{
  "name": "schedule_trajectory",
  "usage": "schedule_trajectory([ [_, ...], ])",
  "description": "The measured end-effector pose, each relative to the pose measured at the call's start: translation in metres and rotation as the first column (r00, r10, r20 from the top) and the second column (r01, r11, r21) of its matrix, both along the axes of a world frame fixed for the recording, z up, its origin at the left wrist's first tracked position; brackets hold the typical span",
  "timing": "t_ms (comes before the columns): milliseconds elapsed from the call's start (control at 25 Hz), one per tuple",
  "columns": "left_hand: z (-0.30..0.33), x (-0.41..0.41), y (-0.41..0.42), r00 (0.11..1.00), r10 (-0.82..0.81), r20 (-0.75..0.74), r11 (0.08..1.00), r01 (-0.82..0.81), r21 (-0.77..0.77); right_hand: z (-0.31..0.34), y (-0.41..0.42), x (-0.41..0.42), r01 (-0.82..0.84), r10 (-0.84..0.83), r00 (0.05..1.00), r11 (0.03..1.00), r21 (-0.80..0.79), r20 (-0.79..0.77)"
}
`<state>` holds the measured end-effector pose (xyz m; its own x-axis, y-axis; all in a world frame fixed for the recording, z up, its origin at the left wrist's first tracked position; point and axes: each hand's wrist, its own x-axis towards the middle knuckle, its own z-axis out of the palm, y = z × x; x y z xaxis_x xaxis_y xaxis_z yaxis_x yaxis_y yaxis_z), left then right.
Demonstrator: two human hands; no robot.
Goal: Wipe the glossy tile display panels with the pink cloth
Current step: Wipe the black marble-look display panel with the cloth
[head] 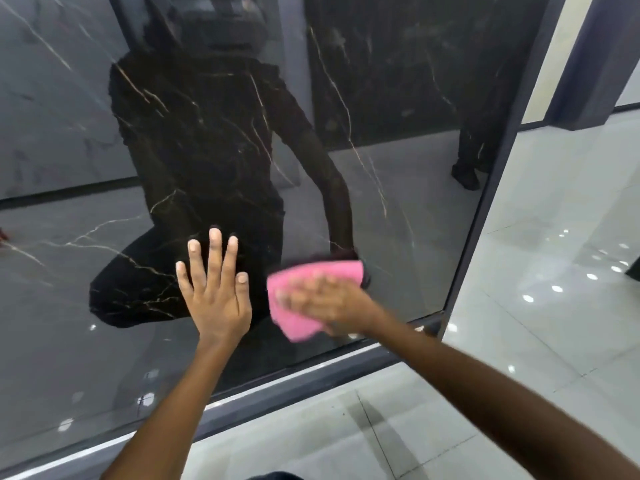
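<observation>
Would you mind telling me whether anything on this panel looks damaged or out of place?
Nothing stands out. The dark glossy panel looks intact; its pale lines are marble veining, not cracks. The left hand rests flat on it, while the right hand presses the pink cloth against it.

Even, fairly bright indoor light. Your panel (pixel 398 174) mirrors the room, ceiling lamp glints dot it and the floor (pixel 561 271). Right hand (pixel 329 301) and cloth (pixel 311 296) motion-blurred; left hand (pixel 214 289) sharp. Wide-angle bends frame edges.

No readable text, label, brand or number shows anywhere.
</observation>
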<state>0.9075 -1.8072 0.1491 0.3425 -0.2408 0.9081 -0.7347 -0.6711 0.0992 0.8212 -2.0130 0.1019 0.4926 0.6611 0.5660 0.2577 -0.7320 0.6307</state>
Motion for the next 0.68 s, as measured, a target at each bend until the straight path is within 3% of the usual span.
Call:
schedule_trajectory([
  [80, -0.001, -0.014, -0.006, 0.993, -0.057, -0.107, 0.997, 0.051, -0.057, -0.052, -0.020, -0.027, 0.039, -0.101, 0.967, 0.965, -0.258, -0.232],
  [160, -0.009, -0.023, -0.020, 0.995, -0.054, -0.083, 0.999, 0.054, 0.002, -0.026, -0.050, -0.040, 0.016, -0.065, 0.971, 0.978, -0.209, -0.229],
  [280, -0.019, -0.017, -0.041, 1.000, 0.024, -0.006, 0.999, -0.024, 0.044, 0.086, -0.097, -0.041, 0.010, -0.033, 0.992, 0.983, 0.182, 0.125],
  [360, -0.025, -0.010, -0.049, 0.997, 0.068, 0.047, 0.997, -0.069, 0.018, 0.128, -0.113, -0.032, -0.083, -0.112, 0.934, 0.856, 0.510, 0.339],
  [400, -0.027, -0.007, -0.049, 0.994, 0.076, 0.075, 0.997, -0.077, 0.008, 0.115, -0.110, -0.027, -0.118, -0.186, 0.906, 0.751, 0.650, 0.380],
  [440, -0.029, -0.005, -0.050, 0.993, 0.074, 0.092, 0.997, -0.075, 0.003, 0.080, -0.103, -0.027, -0.084, -0.263, 0.904, 0.663, 0.744, 0.336],
  [560, -0.032, -0.003, -0.049, 0.989, 0.073, 0.127, 0.997, -0.073, -0.004, -0.056, -0.064, -0.059, 0.244, -0.372, 0.926, 0.445, 0.862, -0.070],
  [600, -0.032, -0.002, -0.049, 0.988, 0.082, 0.134, 0.997, -0.083, 0.001, -0.081, -0.060, -0.069, 0.300, -0.367, 0.919, 0.413, 0.860, -0.145],
  [680, -0.032, -0.002, -0.049, 0.987, 0.081, 0.141, 0.996, -0.084, 0.012, -0.055, -0.071, -0.070, 0.253, -0.296, 0.945, 0.405, 0.879, -0.136],
])
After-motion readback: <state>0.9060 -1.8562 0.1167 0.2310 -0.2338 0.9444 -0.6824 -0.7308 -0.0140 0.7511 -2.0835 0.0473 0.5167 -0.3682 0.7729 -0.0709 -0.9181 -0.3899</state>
